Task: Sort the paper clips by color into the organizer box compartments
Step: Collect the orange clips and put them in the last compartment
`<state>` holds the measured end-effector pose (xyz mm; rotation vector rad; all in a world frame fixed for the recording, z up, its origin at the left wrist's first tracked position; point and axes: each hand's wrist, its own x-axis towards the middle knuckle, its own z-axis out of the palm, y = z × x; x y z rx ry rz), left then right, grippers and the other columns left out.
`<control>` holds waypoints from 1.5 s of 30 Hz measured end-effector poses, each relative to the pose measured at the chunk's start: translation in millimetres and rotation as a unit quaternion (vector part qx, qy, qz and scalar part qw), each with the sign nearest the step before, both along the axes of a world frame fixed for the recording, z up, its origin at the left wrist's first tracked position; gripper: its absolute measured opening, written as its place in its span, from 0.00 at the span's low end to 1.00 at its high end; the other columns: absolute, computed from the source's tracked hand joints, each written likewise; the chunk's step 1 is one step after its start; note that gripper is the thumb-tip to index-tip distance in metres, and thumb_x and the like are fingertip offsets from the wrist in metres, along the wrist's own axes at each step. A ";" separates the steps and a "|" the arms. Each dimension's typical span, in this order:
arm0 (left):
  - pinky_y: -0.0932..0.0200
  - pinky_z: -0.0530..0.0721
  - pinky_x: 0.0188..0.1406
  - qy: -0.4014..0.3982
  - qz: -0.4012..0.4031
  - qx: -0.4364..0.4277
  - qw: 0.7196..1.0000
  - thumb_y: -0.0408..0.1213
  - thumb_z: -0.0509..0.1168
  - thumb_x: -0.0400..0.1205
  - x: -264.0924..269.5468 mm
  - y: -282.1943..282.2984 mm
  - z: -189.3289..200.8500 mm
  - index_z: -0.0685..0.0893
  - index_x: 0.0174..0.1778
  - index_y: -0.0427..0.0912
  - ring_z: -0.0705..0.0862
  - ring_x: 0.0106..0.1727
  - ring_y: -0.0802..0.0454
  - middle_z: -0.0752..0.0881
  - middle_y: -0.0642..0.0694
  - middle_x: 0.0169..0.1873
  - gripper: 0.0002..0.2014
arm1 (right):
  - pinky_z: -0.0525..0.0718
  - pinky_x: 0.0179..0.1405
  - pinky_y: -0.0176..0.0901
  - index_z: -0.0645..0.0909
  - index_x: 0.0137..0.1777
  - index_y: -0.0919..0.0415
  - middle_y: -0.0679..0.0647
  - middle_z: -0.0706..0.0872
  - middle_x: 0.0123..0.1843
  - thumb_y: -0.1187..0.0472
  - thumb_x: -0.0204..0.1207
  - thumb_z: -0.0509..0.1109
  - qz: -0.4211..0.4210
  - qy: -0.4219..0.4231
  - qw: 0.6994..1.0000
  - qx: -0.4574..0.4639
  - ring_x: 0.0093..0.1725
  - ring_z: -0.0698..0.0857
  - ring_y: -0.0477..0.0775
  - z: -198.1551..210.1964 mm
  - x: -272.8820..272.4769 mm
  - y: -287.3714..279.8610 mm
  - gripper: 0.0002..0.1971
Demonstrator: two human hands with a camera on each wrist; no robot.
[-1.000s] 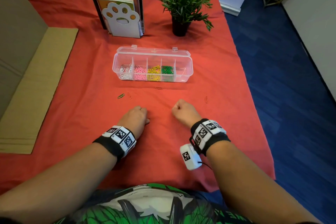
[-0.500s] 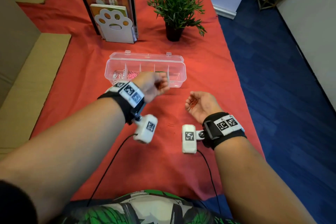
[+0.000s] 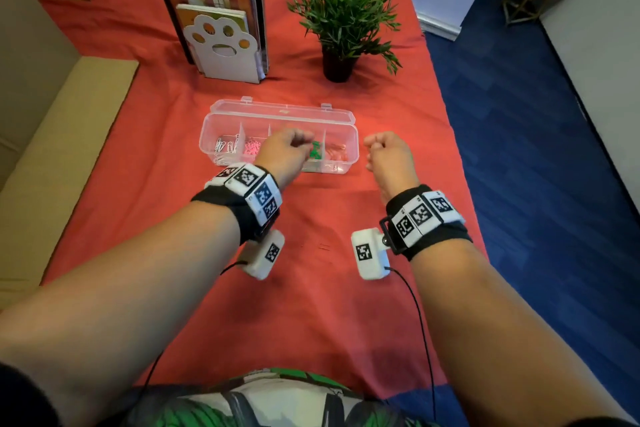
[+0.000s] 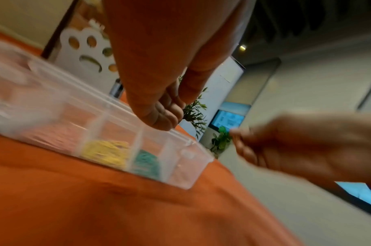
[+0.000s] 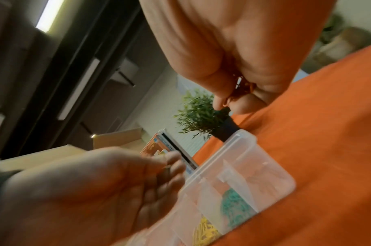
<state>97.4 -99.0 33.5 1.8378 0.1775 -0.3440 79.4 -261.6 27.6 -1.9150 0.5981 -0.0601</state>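
While over the organizer box [image 3: 282,113], left hand [image 3: 282,152] curled; right hand [image 3: 389,154] fisted around red clips [image 5: 242,88].

head: bright, even, edges warped | wrist views: dim, warm, motion-blurred

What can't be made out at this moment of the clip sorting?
- Yellow compartment: in the head view the left hand covers it.
- What the left hand pinches: motion blur in both wrist views; a small dark sliver shows between its fingertips, colour unclear.
- Count of red clips in the right hand: curled fingers hide most.
- Far-right compartment of the organizer box: contents faint, blurred in wrist views.
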 end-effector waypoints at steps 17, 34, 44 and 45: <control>0.65 0.75 0.54 -0.047 -0.226 0.295 0.927 0.36 0.69 0.75 -88.2 68.4 -55.0 0.88 0.52 0.45 0.86 0.55 0.48 0.90 0.44 0.51 0.11 | 0.78 0.59 0.44 0.84 0.52 0.62 0.61 0.82 0.57 0.68 0.76 0.61 0.312 0.137 0.907 -0.249 0.57 0.82 0.61 -23.3 -80.7 39.3 0.11; 0.51 0.79 0.50 -0.143 -0.342 0.374 0.850 0.34 0.62 0.79 -100.8 26.8 -66.6 0.84 0.51 0.42 0.83 0.51 0.38 0.82 0.39 0.50 0.09 | 0.82 0.47 0.59 0.75 0.49 0.65 0.64 0.78 0.50 0.69 0.68 0.42 0.304 0.100 0.856 -0.407 0.50 0.79 0.68 -63.6 -172.7 43.7 0.20; 0.50 0.82 0.54 -0.031 -0.180 0.248 0.951 0.25 0.55 0.79 -88.5 44.6 -69.8 0.81 0.40 0.45 0.84 0.47 0.37 0.83 0.34 0.49 0.12 | 0.81 0.51 0.56 0.78 0.51 0.70 0.66 0.75 0.54 0.65 0.79 0.60 0.125 0.124 0.932 -0.316 0.49 0.80 0.69 -64.7 -166.3 -22.6 0.09; 0.51 0.82 0.52 -0.023 -0.158 0.238 0.958 0.25 0.54 0.79 -84.5 49.1 -69.3 0.81 0.40 0.45 0.83 0.48 0.37 0.84 0.33 0.49 0.13 | 0.81 0.51 0.56 0.77 0.52 0.69 0.65 0.74 0.54 0.65 0.78 0.61 0.139 0.136 0.925 -0.325 0.49 0.79 0.68 -64.9 -167.9 -21.6 0.08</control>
